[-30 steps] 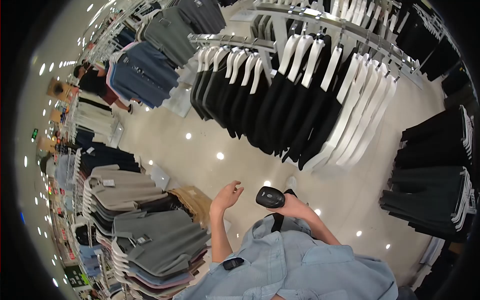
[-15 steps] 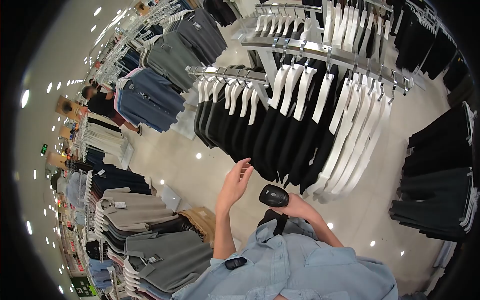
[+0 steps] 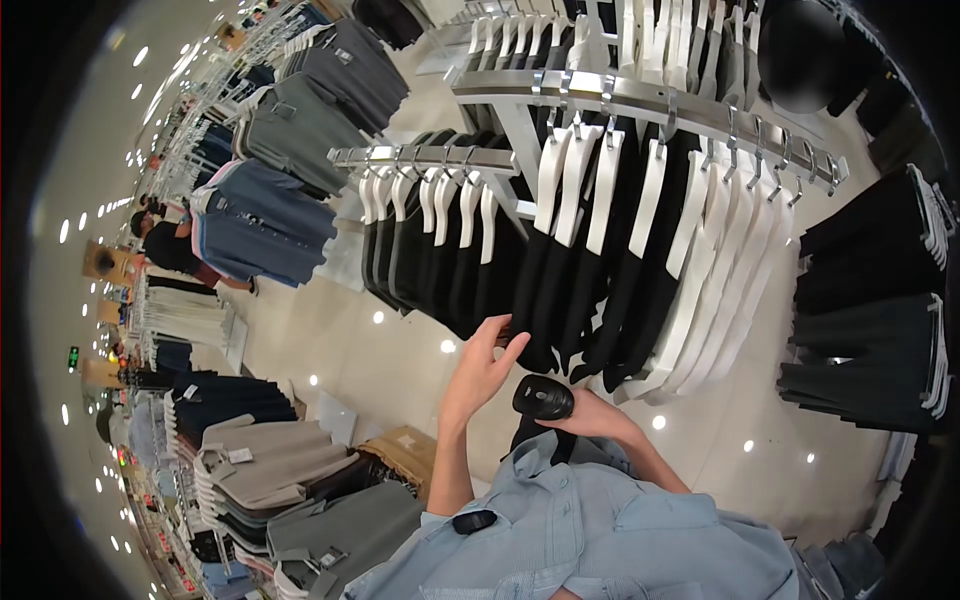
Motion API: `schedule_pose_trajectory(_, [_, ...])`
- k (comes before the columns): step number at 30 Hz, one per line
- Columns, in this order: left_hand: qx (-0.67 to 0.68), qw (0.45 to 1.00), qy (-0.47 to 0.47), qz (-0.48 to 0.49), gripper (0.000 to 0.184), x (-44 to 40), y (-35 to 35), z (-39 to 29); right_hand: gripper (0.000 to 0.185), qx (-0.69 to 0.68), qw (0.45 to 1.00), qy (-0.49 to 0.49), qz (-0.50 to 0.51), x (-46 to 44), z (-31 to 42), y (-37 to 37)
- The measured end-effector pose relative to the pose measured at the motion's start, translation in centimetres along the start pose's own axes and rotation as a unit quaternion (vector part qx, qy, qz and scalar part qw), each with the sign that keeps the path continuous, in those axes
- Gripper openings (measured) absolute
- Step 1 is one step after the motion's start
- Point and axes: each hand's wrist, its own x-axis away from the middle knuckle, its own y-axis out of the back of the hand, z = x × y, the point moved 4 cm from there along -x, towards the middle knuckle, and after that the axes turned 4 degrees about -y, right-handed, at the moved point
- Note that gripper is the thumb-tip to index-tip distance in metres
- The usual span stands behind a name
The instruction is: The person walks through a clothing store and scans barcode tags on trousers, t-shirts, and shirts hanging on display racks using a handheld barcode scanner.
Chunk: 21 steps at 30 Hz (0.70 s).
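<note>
- Left hand (image 3: 482, 368), thumb and fingers apart, at the hanging black garments (image 3: 548, 295); a tug could unseat hangers (image 3: 603, 190)!
- Right hand (image 3: 594, 415) clamped round the black device (image 3: 543, 397); a slack grip might drop it.

Wears a pale blue shirt (image 3: 610, 560), buttoned down the front, with a stitched pocket (image 3: 660, 512) on the right chest. Carries a small black rounded device (image 3: 474, 522) at the left chest. Leaves both forearms (image 3: 457, 462) bare below the sleeves (image 3: 425, 537).
</note>
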Motion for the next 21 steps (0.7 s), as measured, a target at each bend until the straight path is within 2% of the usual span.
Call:
schedule_pose_trajectory(3, [-0.015,0.999,-0.034,0.005,0.046,-1.6,0.5,-0.4,0.038,0.0,1.0,-0.005,0.007,-1.2,1.0,-0.4])
schedule_pose_trajectory(5, [-0.002,0.997,-0.034,0.069,0.043,-2.5,0.6,-0.3,0.039,0.019,1.0,-0.02,0.009,-2.1,2.0,-0.6])
schedule_pose_trajectory(9, [0.025,0.993,-0.072,0.09,0.046,-3.8,1.7,1.1,0.044,0.072,0.995,-0.06,0.036,-3.8,5.2,-1.2])
schedule_pose_trajectory(11, [0.027,0.993,-0.065,0.092,0.046,-4.2,2.6,1.7,0.043,0.125,0.983,-0.111,0.076,-5.2,5.8,-1.6])
schedule_pose_trajectory(14, [0.03,0.994,-0.08,0.069,0.045,-5.0,4.1,2.9,0.043,0.128,0.987,-0.082,0.05,-7.1,6.1,-2.1])
schedule_pose_trajectory(16, [0.035,0.99,-0.082,0.113,0.044,-5.7,4.6,3.6,0.039,0.126,0.99,-0.057,0.032,-8.3,6.5,-2.2])
schedule_pose_trajectory(21, [0.053,0.981,-0.106,0.154,0.038,-7.1,5.0,4.7,0.044,0.103,0.99,-0.084,-0.041,-9.5,6.9,-2.1])
